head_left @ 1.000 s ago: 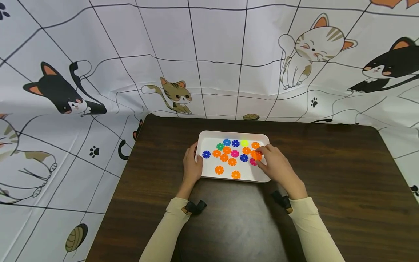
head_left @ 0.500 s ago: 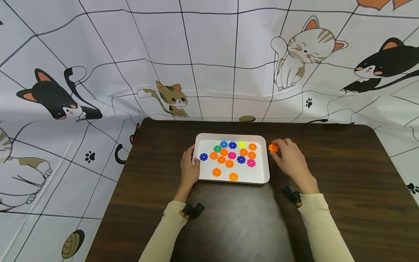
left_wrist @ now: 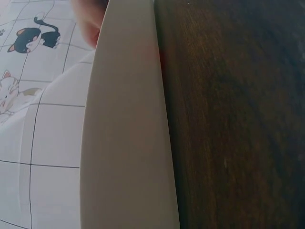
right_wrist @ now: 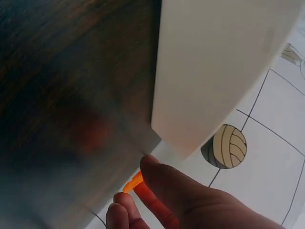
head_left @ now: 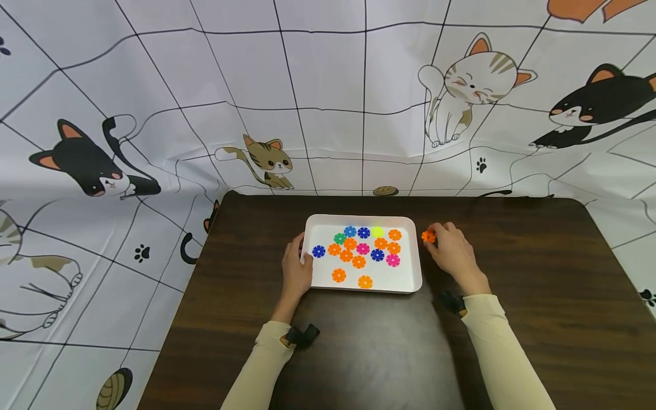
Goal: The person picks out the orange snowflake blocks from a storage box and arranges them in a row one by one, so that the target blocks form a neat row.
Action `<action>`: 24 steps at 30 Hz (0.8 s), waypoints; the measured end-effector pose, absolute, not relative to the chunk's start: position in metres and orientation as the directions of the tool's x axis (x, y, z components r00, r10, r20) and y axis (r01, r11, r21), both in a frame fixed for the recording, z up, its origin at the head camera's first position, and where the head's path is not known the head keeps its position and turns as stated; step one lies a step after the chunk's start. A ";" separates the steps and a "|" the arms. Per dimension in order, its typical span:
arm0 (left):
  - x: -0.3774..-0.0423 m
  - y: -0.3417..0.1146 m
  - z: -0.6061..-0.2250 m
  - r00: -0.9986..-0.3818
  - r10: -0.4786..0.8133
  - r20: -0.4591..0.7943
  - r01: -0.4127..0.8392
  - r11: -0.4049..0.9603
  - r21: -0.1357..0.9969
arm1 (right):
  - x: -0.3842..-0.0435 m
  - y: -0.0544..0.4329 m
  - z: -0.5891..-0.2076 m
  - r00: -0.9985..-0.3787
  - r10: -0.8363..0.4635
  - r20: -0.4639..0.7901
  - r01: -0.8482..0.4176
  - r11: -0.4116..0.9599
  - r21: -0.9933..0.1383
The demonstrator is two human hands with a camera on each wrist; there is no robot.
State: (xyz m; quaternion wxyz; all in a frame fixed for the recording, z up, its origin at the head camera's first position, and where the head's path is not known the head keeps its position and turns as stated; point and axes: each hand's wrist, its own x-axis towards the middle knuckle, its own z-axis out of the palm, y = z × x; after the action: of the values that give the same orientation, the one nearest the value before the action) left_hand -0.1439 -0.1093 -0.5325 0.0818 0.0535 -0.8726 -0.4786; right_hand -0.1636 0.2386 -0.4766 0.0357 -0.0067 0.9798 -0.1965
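Observation:
A white rectangular tray (head_left: pixel 379 285) lies on the table with several small notched discs in it: orange, dark blue, light blue, pink, green and yellow. At the tray's left edge my left hand (head_left: pixel 297 271) grips the side, thumb at the rim and the other fingers outside, partly hidden. To the right of the tray, my right hand (head_left: pixel 453 250) pinches an orange notched disc (head_left: pixel 427 236) between thumb and fingers. The right wrist view shows this orange disc (right_wrist: pixel 133 182) edge-on, apart from the tray's outer wall (right_wrist: pixel 205 71).
The dark wooden table (head_left: pixel 538 302) extends around the tray on all sides. Behind it and to the left hangs a white sheet (head_left: pixel 328 74) printed with cats and grid lines. Black bands with small devices (head_left: pixel 302 337) sit at both wrists.
My right hand has lifted the orange disc out of the tray and carried it right, past the tray's edge. The left hand stays at the tray's left side.

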 end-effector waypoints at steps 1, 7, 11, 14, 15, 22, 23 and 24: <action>-0.144 -0.109 -0.533 -0.981 -0.172 0.091 -0.015 0.533 0.846 | -0.164 0.238 -0.478 -0.997 -0.028 -0.069 0.001 0.923 -0.386; -0.144 -0.110 -0.534 -0.980 -0.174 0.097 -0.011 0.532 0.846 | -0.166 0.238 -0.484 -0.997 -0.040 -0.061 -0.013 0.921 -0.389; -0.144 -0.109 -0.533 -0.980 -0.172 0.099 -0.008 0.531 0.848 | -0.167 0.238 -0.489 -0.997 -0.036 -0.071 -0.006 0.921 -0.388; -0.144 -0.109 -0.534 -0.980 -0.172 0.096 -0.010 0.533 0.846 | -0.168 0.240 -0.493 -0.997 -0.032 -0.077 0.000 0.921 -0.388; -0.144 -0.109 -0.534 -0.980 -0.172 0.098 -0.009 0.532 0.846 | -0.168 0.240 -0.494 -0.997 -0.032 -0.077 0.001 0.921 -0.389; -0.145 -0.110 -0.537 -0.979 -0.176 0.104 -0.005 0.530 0.848 | -0.168 0.240 -0.498 -0.997 -0.021 -0.076 0.012 0.915 -0.402; -0.146 -0.110 -0.537 -0.979 -0.177 0.103 -0.006 0.528 0.849 | -0.168 0.240 -0.498 -0.997 -0.021 -0.074 0.011 0.915 -0.404; -0.146 -0.110 -0.537 -0.978 -0.178 0.104 -0.005 0.527 0.850 | -0.169 0.240 -0.498 -0.997 -0.021 -0.072 0.010 0.914 -0.405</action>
State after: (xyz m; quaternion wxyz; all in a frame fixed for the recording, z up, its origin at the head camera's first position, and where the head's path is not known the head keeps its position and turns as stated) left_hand -0.1458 -0.1100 -0.5368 0.0893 0.0527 -0.8691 -0.4836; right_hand -0.1686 0.2401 -0.4983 0.0373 -0.0028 0.9777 -0.2068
